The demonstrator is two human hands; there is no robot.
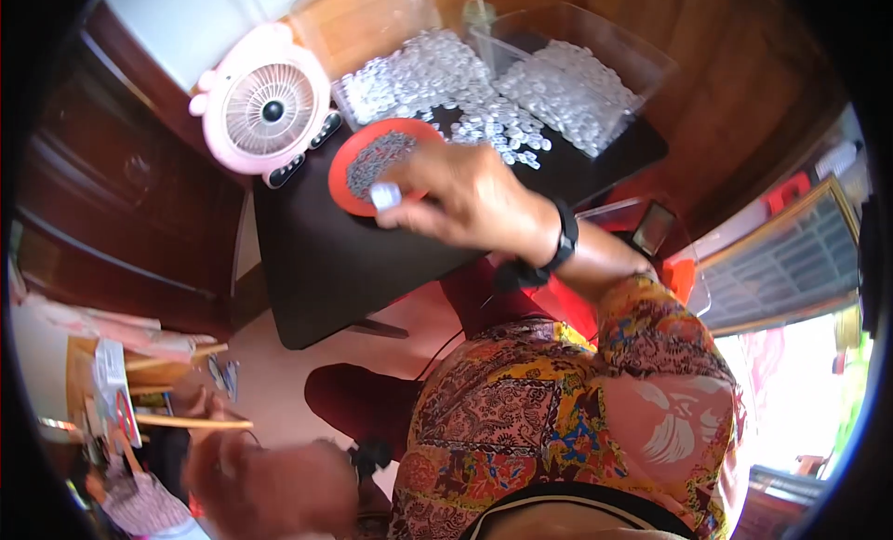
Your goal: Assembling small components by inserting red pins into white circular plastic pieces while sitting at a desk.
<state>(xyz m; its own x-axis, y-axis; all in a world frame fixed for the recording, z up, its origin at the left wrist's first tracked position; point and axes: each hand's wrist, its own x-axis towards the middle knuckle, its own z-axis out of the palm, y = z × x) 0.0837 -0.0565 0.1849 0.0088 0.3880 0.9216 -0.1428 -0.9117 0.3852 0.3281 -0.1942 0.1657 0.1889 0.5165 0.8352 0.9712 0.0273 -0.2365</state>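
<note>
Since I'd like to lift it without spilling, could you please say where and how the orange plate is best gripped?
I'd probably pinch the orange plate by its near-left rim, coming from the front left. That round edge shows uncovered, whereas the right hand partly hides the right side and clear pieces lie beyond. Keep it level, as it holds small grey bits.

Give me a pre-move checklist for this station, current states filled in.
1. Right hand grip on the small pale piece: ok, pinched at the fingertips.
2. Left hand free: cannot tell, motion-blurred low in view.
3. Orange plate stocked: ok, grey bits spread in it.
4. Clear pieces all inside the bins: not ok, some lie loose on the black table.
5. Pink fan off: cannot tell.
</note>
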